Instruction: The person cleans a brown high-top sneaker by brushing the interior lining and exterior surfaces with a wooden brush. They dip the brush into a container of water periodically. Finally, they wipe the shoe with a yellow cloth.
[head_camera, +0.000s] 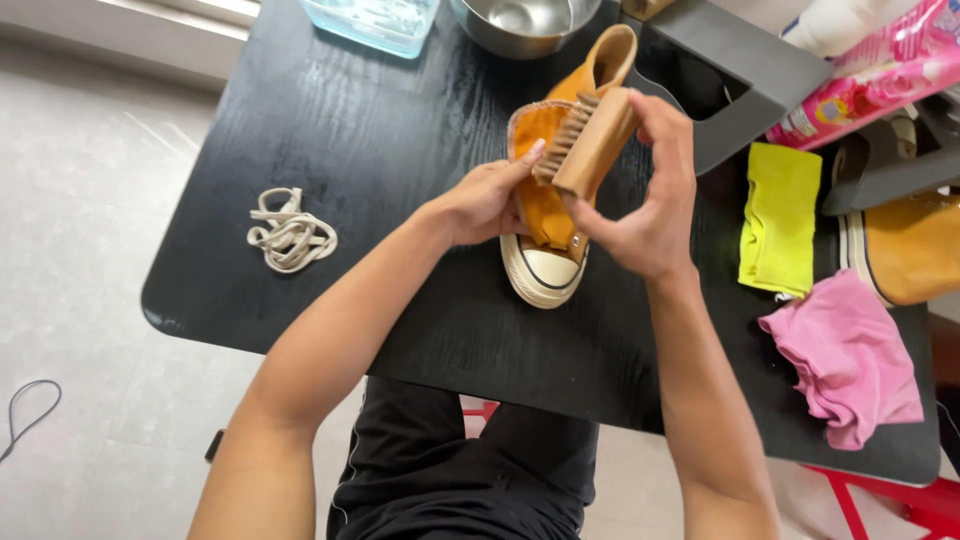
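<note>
An orange canvas sneaker (545, 215) with a cream rubber toe lies on the black table (380, 150), toe pointing toward me, laces removed. My left hand (487, 200) grips the sneaker's left side and tongue area. My right hand (645, 205) holds a wooden scrubbing brush (590, 140) with pale bristles, tilted with the bristles facing the shoe's tongue and touching my left fingertips.
A coiled cream shoelace (290, 235) lies at the table's left. A steel bowl (520, 22) and a clear water tub (375, 20) stand at the far edge. At the right are a yellow cloth (780, 215), a pink cloth (850, 355), a second orange sneaker (905, 245) and a pink package (880, 70).
</note>
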